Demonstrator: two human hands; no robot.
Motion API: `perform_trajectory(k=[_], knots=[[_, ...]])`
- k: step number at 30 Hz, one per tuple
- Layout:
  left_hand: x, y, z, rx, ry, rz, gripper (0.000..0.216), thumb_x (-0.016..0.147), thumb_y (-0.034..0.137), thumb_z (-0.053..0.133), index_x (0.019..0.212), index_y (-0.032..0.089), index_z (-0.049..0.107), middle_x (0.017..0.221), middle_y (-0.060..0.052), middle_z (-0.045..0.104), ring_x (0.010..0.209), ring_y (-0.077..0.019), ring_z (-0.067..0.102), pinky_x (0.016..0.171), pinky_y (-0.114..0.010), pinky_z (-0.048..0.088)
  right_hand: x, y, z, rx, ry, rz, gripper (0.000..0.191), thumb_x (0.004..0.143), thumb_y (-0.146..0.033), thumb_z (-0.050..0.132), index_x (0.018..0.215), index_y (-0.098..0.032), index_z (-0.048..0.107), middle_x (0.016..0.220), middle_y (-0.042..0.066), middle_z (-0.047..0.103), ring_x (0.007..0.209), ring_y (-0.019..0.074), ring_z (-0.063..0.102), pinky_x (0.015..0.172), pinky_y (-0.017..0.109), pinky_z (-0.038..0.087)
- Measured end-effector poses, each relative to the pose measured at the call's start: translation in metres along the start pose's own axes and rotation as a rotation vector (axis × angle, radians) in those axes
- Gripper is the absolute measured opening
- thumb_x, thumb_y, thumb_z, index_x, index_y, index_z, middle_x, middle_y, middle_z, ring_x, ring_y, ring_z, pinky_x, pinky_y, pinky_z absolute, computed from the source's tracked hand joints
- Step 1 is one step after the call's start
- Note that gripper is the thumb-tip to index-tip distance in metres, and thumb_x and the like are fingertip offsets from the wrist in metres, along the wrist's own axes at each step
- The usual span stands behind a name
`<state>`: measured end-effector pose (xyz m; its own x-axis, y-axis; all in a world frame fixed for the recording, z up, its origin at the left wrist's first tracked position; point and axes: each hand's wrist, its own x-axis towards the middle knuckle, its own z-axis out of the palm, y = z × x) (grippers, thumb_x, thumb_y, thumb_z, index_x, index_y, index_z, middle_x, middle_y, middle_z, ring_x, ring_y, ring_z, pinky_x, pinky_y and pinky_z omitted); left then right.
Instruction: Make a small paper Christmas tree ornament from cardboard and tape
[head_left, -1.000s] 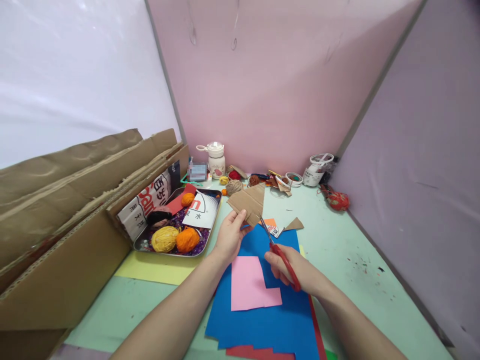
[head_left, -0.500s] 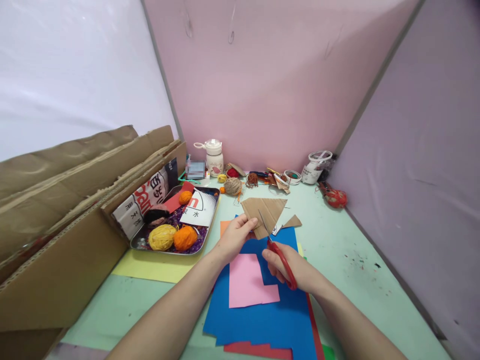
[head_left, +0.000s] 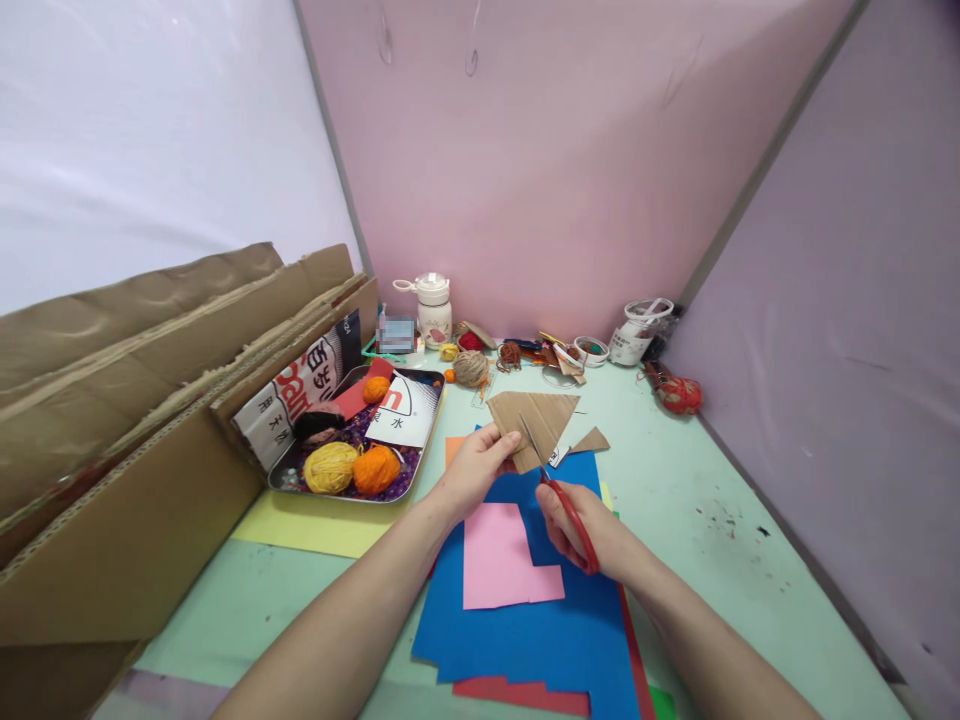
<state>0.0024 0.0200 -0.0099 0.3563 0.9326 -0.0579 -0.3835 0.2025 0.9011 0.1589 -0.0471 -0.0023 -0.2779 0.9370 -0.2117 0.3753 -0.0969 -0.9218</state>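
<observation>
My left hand pinches the lower left edge of a brown cardboard piece and holds it just above the table. My right hand grips red-handled scissors; their blades lie against the cardboard, pointing up and away from me. Under both hands lies a blue paper sheet with a pink L-shaped paper piece on top. A small cardboard triangle rests on the table just right of the held piece.
A metal tray at the left holds yellow and orange yarn balls. Large cardboard sheets lean at the far left. A white bottle, twine, tape rolls and a jar line the back wall. Yellow paper lies under the tray's near side.
The cardboard piece has been turned and moved right and lower, from upright near the tray to over the blue sheet's far edge. The scissors now sit against it.
</observation>
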Motion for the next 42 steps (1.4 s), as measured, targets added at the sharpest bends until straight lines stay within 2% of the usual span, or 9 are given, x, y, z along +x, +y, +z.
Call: perform_trajectory(k=[6,10,14,17,24,30,34,37,42], knots=[[0.000,0.001,0.004,-0.013,0.007,0.021,0.030,0.073,0.035,0.068,0.094,0.015,0.064,0.086,-0.005,0.068,0.075,-0.0158,0.062,0.072,-0.029,0.049,0.002,0.002,0.000,0.003,0.011,0.026,0.040,0.084,-0.057,0.044,0.067,-0.021,0.044,0.049,-0.004,0.052,0.039,0.0101,0.044,0.040,0.023,0.032],[0.002,0.005,-0.001,-0.104,0.198,0.103,0.025,0.072,0.034,0.069,0.087,0.015,0.062,0.080,-0.003,0.067,0.070,-0.0121,0.061,0.065,-0.023,0.048,0.004,0.007,-0.002,-0.004,0.017,0.009,0.033,0.080,-0.051,0.054,0.070,-0.021,0.047,0.056,-0.003,0.056,0.043,0.0103,0.047,0.043,0.022,0.034],[0.005,0.007,-0.008,-0.222,0.346,0.081,0.023,0.072,0.031,0.070,0.085,0.016,0.059,0.081,-0.003,0.067,0.070,-0.0113,0.062,0.061,-0.022,0.049,0.009,0.012,-0.003,-0.036,0.090,0.026,0.036,0.077,-0.054,0.057,0.069,-0.020,0.047,0.056,-0.002,0.056,0.045,0.0115,0.048,0.046,0.024,0.037],[0.003,0.003,-0.004,-0.254,0.327,0.042,0.022,0.071,0.029,0.072,0.083,0.015,0.060,0.083,-0.004,0.068,0.071,-0.0119,0.063,0.065,-0.024,0.051,0.016,0.014,-0.001,0.012,0.263,0.000,0.037,0.075,-0.055,0.059,0.071,-0.021,0.045,0.056,-0.002,0.054,0.048,0.0127,0.049,0.048,0.026,0.039],[-0.008,-0.019,0.018,-0.207,0.168,-0.088,0.022,0.065,0.029,0.077,0.069,0.013,0.063,0.082,-0.006,0.069,0.082,-0.0154,0.063,0.081,-0.031,0.049,0.026,0.016,-0.001,0.303,0.587,-0.267,0.034,0.070,-0.041,0.067,0.082,-0.020,0.043,0.075,0.000,0.055,0.067,0.0159,0.055,0.065,0.029,0.046],[-0.004,-0.008,0.009,-0.275,0.272,0.001,0.018,0.068,0.028,0.074,0.075,0.014,0.066,0.087,-0.006,0.069,0.091,-0.0151,0.062,0.081,-0.029,0.049,0.025,0.016,-0.007,0.274,0.578,-0.212,0.026,0.071,-0.032,0.064,0.077,-0.021,0.042,0.071,-0.001,0.055,0.063,0.0136,0.052,0.059,0.026,0.043],[-0.004,-0.003,0.007,-0.242,0.252,-0.047,0.021,0.068,0.028,0.074,0.080,0.013,0.067,0.090,-0.008,0.069,0.089,-0.0160,0.063,0.077,-0.028,0.051,0.022,0.013,-0.023,0.228,0.765,-0.258,0.028,0.072,-0.035,0.065,0.084,-0.021,0.044,0.096,0.007,0.062,0.080,0.0178,0.058,0.066,0.030,0.046],[-0.005,-0.006,0.010,-0.209,0.214,-0.080,0.022,0.068,0.028,0.075,0.081,0.013,0.065,0.092,-0.009,0.069,0.087,-0.0172,0.065,0.073,-0.027,0.052,0.019,0.009,-0.032,0.244,0.820,-0.254,0.030,0.073,-0.038,0.065,0.085,-0.022,0.042,0.110,0.011,0.061,0.082,0.0186,0.059,0.064,0.030,0.045],[-0.006,-0.014,0.012,-0.137,0.148,-0.143,0.022,0.067,0.028,0.075,0.080,0.013,0.066,0.089,-0.009,0.070,0.079,-0.0153,0.065,0.070,-0.026,0.053,0.019,0.005,-0.031,0.254,0.716,-0.253,0.029,0.073,-0.041,0.064,0.081,-0.020,0.046,0.095,0.010,0.065,0.072,0.0175,0.059,0.062,0.030,0.046]])
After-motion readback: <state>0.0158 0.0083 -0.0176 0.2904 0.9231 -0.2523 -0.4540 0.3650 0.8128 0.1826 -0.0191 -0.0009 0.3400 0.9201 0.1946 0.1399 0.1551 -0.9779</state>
